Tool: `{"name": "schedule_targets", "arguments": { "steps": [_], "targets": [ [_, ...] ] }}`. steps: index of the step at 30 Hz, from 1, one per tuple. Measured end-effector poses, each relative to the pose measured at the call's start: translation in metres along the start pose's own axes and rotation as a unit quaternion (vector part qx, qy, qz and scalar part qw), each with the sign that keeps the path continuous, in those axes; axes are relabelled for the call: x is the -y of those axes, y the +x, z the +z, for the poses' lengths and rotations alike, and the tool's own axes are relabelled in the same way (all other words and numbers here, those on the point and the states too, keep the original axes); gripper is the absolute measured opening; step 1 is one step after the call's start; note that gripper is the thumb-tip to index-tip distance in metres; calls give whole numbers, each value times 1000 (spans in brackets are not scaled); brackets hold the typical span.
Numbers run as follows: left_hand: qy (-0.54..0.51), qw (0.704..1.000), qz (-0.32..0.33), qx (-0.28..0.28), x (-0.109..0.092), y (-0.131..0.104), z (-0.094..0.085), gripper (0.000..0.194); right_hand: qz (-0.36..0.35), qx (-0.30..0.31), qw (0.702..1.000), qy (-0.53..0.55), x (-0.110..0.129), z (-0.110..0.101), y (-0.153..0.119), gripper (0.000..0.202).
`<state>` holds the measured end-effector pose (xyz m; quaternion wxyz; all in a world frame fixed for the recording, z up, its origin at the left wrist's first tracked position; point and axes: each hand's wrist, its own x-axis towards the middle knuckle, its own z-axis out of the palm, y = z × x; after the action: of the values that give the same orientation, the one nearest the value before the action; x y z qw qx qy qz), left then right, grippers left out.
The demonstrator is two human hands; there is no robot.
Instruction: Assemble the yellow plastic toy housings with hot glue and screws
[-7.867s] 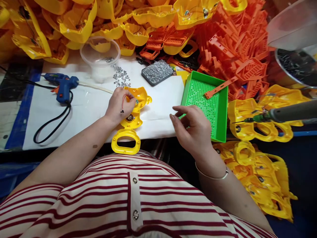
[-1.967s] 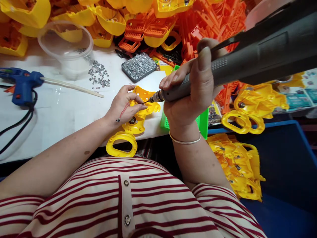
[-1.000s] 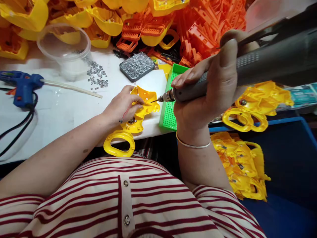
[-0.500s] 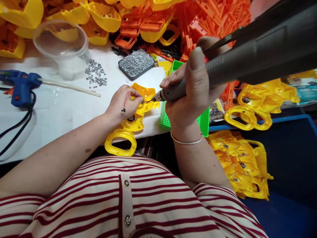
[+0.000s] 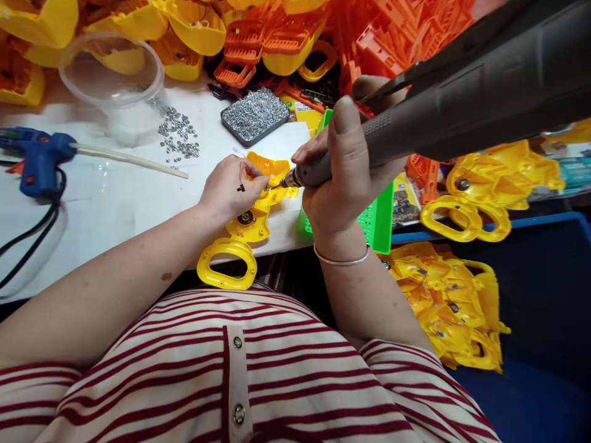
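Observation:
My right hand (image 5: 344,154) is wrapped round a dark grey electric screwdriver (image 5: 443,111). Its bit points left and down into a yellow plastic shell (image 5: 252,227) that has a looped handle and lies at the table's front edge. My left hand (image 5: 233,187) is closed at the shell's upper part, thumb and fingers pinched near the bit's tip; whether a small screw is between them is too small to tell. Thin red wires with a small black switch (image 5: 241,187) hang over the left hand. A round dark part (image 5: 246,217) sits inside the shell.
A black tray of screws (image 5: 256,117), a clear tub (image 5: 113,80) with loose metal pieces beside it, and a blue glue gun (image 5: 44,157) are on the table (image 5: 115,215). A green basket (image 5: 382,224) stands right; yellow shells (image 5: 447,307) are piled in a blue bin. Orange parts (image 5: 410,37) heap behind.
My right hand and the screwdriver have shifted slightly left and down. My left hand stays at the yellow shell; the small black switch hanging over it has swung a little.

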<state>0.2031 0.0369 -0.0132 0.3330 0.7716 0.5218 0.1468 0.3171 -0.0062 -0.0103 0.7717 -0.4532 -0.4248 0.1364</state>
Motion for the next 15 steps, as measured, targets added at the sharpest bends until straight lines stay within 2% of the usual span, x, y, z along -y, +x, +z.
{"name": "schedule_targets", "arguments": {
  "steps": [10,15],
  "targets": [
    [-41,999,8,12,9,7,6,24,-63,-8,998,21,3,-2,2,29],
    [-71,997,-4,19,8,6,7,22,-61,-39,997,28,10,1,3,37]
  ]
}}
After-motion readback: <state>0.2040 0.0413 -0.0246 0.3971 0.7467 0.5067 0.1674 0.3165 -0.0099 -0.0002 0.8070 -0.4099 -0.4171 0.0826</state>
